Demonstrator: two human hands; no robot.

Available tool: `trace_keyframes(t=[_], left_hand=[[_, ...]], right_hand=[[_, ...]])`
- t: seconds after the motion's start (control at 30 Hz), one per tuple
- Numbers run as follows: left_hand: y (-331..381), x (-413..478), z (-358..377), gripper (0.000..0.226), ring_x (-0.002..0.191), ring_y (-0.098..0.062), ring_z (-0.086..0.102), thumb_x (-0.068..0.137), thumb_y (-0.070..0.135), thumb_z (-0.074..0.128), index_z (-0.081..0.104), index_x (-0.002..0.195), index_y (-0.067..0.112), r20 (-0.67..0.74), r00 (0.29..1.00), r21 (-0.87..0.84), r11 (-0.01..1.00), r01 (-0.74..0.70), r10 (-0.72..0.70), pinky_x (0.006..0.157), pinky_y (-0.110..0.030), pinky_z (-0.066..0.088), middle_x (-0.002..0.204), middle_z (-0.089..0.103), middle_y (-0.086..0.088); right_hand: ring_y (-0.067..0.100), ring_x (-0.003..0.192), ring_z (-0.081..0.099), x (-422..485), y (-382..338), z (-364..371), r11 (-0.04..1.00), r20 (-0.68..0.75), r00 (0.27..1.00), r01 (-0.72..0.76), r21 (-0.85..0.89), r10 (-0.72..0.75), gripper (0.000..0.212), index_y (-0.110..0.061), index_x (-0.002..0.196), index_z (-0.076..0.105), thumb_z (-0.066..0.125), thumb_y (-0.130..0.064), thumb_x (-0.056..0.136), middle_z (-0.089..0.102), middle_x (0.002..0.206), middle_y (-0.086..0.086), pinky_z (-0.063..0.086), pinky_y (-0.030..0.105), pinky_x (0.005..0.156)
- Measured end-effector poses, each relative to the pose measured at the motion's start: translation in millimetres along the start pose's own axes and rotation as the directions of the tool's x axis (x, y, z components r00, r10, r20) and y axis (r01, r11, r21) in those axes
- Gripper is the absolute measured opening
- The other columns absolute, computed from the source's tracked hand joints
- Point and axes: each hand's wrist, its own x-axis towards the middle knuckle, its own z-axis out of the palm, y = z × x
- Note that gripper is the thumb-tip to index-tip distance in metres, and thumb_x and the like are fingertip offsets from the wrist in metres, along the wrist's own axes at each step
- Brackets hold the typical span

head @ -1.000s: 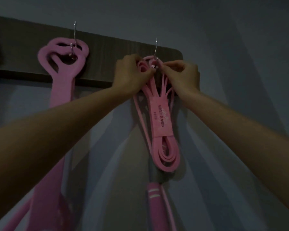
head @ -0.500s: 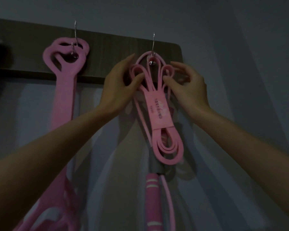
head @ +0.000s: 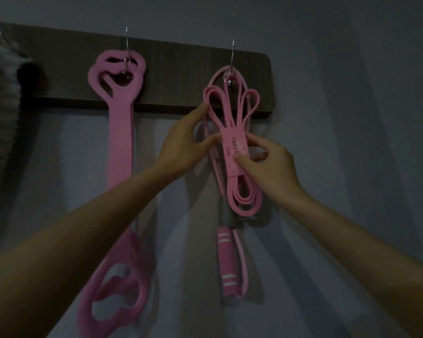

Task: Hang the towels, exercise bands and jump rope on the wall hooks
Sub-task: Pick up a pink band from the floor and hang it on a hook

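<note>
**Steadying the band (head: 244, 203)**

The band hangs from the right hook (head: 230, 80), over the jump rope (head: 226, 261). The left hand (head: 181, 147), fingers straight, touches its left side. The right hand (head: 271, 167) pinches its wrapper (head: 230, 148), probably to stop swinging.

Dim light; plain grey wall (head: 352, 69); dark wood-grain board (head: 181, 76) mounted across it.

This looks like a dim room at home for exercise. Across the top of the frame, a wooden board (head: 181, 76) with metal hooks (head: 230, 82) on a plain wall (head: 352, 69) holds pink exercise bands (head: 121, 142).
</note>
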Motion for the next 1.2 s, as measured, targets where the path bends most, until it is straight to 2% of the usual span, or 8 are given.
trace_keyframes(t=[0.2,0.33,0.47,0.63,0.77,0.97,1.1,1.2], left_hand=[[8,-5,-14,0.065,0.133,-0.014,0.038,0.089,0.032,0.060,0.028,0.145,0.024,0.054,0.998,0.014,1.000,-0.010,0.010,0.102,-0.018,0.029,0.149,0.038,0.001],[14,-10,-25,0.065,0.138,-0.015,0.032,0.089,0.032,0.059,0.029,0.146,0.022,0.087,0.996,0.035,0.999,-0.019,0.016,0.106,-0.023,0.025,0.151,0.035,-0.001],[20,-12,-34,0.062,0.137,-0.016,0.034,0.089,0.031,0.059,0.032,0.145,0.021,0.117,0.991,0.030,0.997,-0.065,0.061,0.109,-0.028,0.028,0.150,0.037,-0.003],[26,-5,-43,0.060,0.133,-0.017,0.039,0.089,0.028,0.059,0.035,0.143,0.018,0.114,0.989,0.051,0.994,-0.097,0.090,0.110,-0.031,0.031,0.146,0.042,-0.005],[35,14,-46,0.057,0.134,-0.017,0.038,0.091,0.024,0.057,0.036,0.143,0.015,0.031,0.992,0.064,0.990,-0.127,0.126,0.102,-0.018,0.025,0.147,0.042,-0.006],[40,31,-40,0.066,0.142,-0.023,0.020,0.089,0.027,0.058,0.027,0.147,0.022,-0.108,0.953,0.178,0.949,-0.261,0.282,0.115,-0.035,0.021,0.155,0.020,-0.008],[37,35,-32,0.076,0.145,-0.031,0.000,0.087,0.040,0.057,0.019,0.148,0.017,-0.089,0.960,0.353,0.910,-0.219,0.265,0.118,-0.054,0.000,0.157,0.008,-0.012],[34,40,-30,0.080,0.147,-0.025,-0.001,0.087,0.052,0.051,0.017,0.149,0.014,-0.029,0.966,0.506,0.837,-0.208,0.258,0.112,-0.053,-0.015,0.158,0.012,-0.007]], right_hand=[[-0.003,0.070,0.060,-11,-20,-9,0.994,-0.003,0.997,-0.074,-0.075,0.074,0.047,-0.028,0.124,0.060,0.071,-0.022,0.079,0.069,0.105,-0.007,0.051,0.015,0.069],[0.015,0.088,0.064,-20,-36,-7,0.987,0.002,0.994,-0.104,-0.126,0.105,0.054,-0.024,0.124,0.057,0.075,-0.026,0.074,0.065,0.105,-0.004,0.054,0.033,0.079],[0.028,0.099,0.060,-15,-39,7,0.932,0.015,0.990,-0.129,-0.339,0.142,0.066,-0.021,0.128,0.044,0.068,-0.035,0.068,0.058,0.116,0.008,0.053,0.045,0.080],[0.029,0.096,0.059,-2,-42,3,0.906,-0.111,0.987,-0.152,-0.395,0.117,0.034,-0.014,0.117,0.052,0.058,-0.025,0.086,0.060,0.111,0.009,0.043,0.030,0.072],[0.032,0.103,0.057,19,-38,-10,0.885,-0.141,0.990,-0.057,-0.463,-0.010,0.038,-0.017,0.124,0.049,0.053,-0.023,0.087,0.059,0.117,0.010,0.048,0.038,0.082],[0.039,0.109,0.051,62,-43,-47,0.705,0.054,0.982,0.166,-0.689,-0.179,0.060,-0.017,0.141,0.036,0.057,-0.015,0.085,0.054,0.123,0.017,0.044,0.041,0.088],[0.034,0.113,0.050,74,-52,-63,0.520,0.221,0.913,0.380,-0.765,-0.343,0.060,-0.018,0.140,0.039,0.055,-0.007,0.083,0.052,0.133,0.009,0.041,0.042,0.093],[0.033,0.109,0.055,77,-62,-66,0.380,0.327,0.804,0.541,-0.750,-0.497,0.051,-0.010,0.129,0.050,0.059,-0.002,0.079,0.059,0.127,0.010,0.040,0.040,0.089]])
